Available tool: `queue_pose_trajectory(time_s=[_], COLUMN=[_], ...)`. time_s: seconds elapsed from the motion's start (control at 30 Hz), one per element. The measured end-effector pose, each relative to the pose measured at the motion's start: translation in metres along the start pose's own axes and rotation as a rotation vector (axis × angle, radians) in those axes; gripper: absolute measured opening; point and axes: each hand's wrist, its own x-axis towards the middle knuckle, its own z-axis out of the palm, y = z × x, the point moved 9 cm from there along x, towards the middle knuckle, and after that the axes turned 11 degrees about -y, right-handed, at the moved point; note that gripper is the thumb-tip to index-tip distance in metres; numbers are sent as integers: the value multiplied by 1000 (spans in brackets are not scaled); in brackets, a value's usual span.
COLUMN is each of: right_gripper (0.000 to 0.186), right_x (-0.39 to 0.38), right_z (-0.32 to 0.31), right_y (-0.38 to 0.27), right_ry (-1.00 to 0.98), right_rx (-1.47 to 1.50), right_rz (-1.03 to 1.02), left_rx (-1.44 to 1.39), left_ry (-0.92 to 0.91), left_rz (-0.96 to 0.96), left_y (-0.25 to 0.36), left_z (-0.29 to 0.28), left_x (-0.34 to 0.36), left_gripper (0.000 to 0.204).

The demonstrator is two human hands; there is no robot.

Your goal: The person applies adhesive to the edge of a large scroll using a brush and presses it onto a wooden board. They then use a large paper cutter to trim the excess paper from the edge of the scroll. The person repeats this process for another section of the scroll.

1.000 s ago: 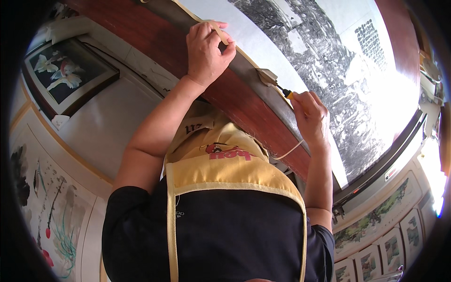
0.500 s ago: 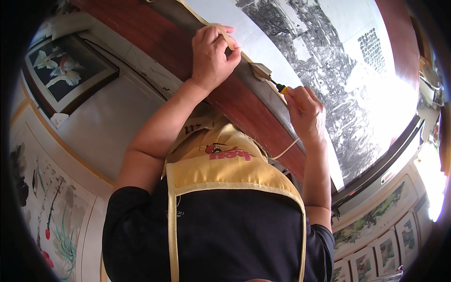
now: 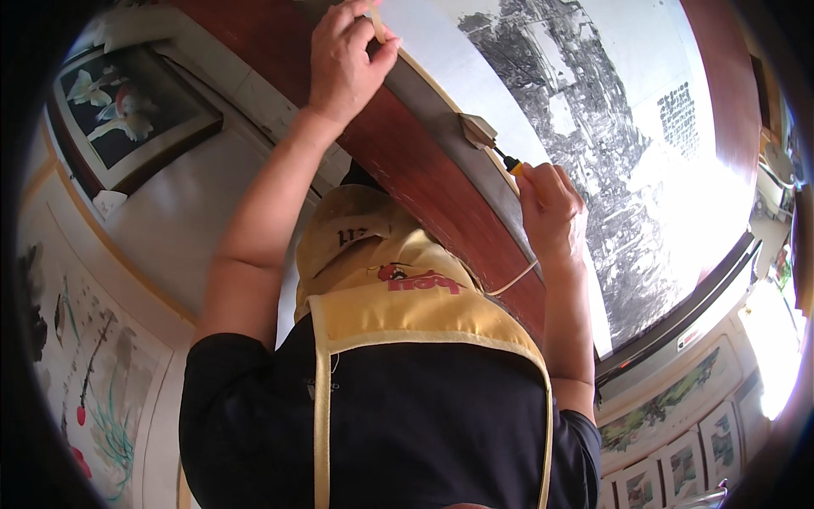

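Note:
Near the top edge, my left hand (image 3: 349, 72) pinches a narrow tan strip (image 3: 378, 24) between thumb and fingers. The strip runs along the edge of a large ink landscape painting (image 3: 560, 76). In my right hand (image 3: 555, 212) is a small iron (image 3: 479, 131) with a yellow handle, a black collar and a pale pointed metal head. Its head rests at the strip along the painting's edge, over a dark grey band (image 3: 437, 110). A pale cord (image 3: 515, 278) hangs beside my right wrist. My palm hides most of the iron's handle.
The reddish-brown table (image 3: 407, 170) bears the painting, and its near edge runs close to my yellow apron (image 3: 415, 310). A framed flower picture (image 3: 127, 114) leans at the left. More paintings stand at lower left and lower right. Strong glare covers the painting's right part.
My left hand has moved up and left along the painting's edge, still pinching the strip. The iron in my right hand has shifted only slightly in view.

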Motion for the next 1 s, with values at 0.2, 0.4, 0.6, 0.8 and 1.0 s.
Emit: queue_pose_trajectory(time_s=[0.2,0.4,0.6,0.8,1.0], right_gripper=[5,5,6,6,5], right_x=[0,0,1,1,2], right_z=[1,2,0,2,1], right_y=[1,2,-4,-3,-4], right_ry=[14,1,-35,-30,5], right_rx=[2,10,34,27,33], right_rz=[-13,13,62,37,-9], left_rx=[-88,-2,0,13,4], left_ry=[-97,-26,3,-33,-22], left_rz=[0,-41,16,-56,-40], left_y=[-15,-8,-34,-12,-9], left_z=[-8,-10,0,-10,-13], left_x=[19,10,3,12,14], left_gripper=[14,16,18,19,19])
